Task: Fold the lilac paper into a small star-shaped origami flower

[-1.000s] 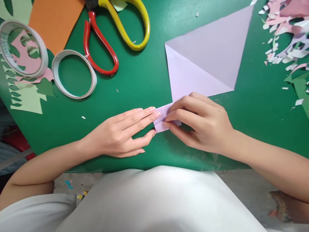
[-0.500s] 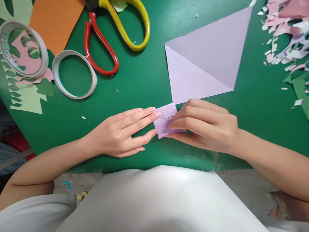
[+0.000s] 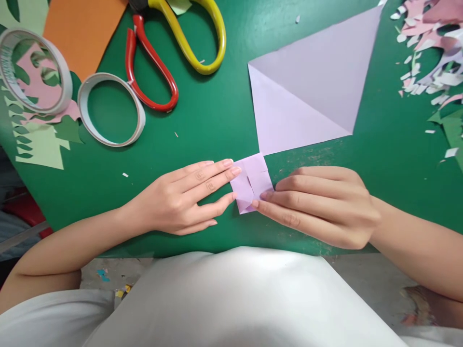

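Observation:
A small folded lilac paper square (image 3: 255, 178) lies on the green table in front of me, with overlapping flaps and a short slit near its middle. My left hand (image 3: 184, 195) lies flat with its fingers stretched and apart, its tips resting on the square's left edge. From the right, my right hand (image 3: 321, 202) has its fingertips together on the lower right part of the square, at a small flap along the bottom edge. Part of that right edge is covered by the fingers. Just above is a larger lilac paper sheet (image 3: 311, 86) with a diagonal crease.
Scissors (image 3: 155, 72) with red and yellow handles lie at the upper left. Two tape rolls (image 3: 141, 118) (image 3: 65, 82) sit beside orange paper (image 3: 83, 33) and light green cut paper (image 3: 41, 147). Pink and white paper scraps (image 3: 430, 53) are heaped at the upper right.
My right hand has shifted down and right, uncovering more of the square. A flap that stuck out to the right now lies folded in, and the slit looks turned. My left hand stays put.

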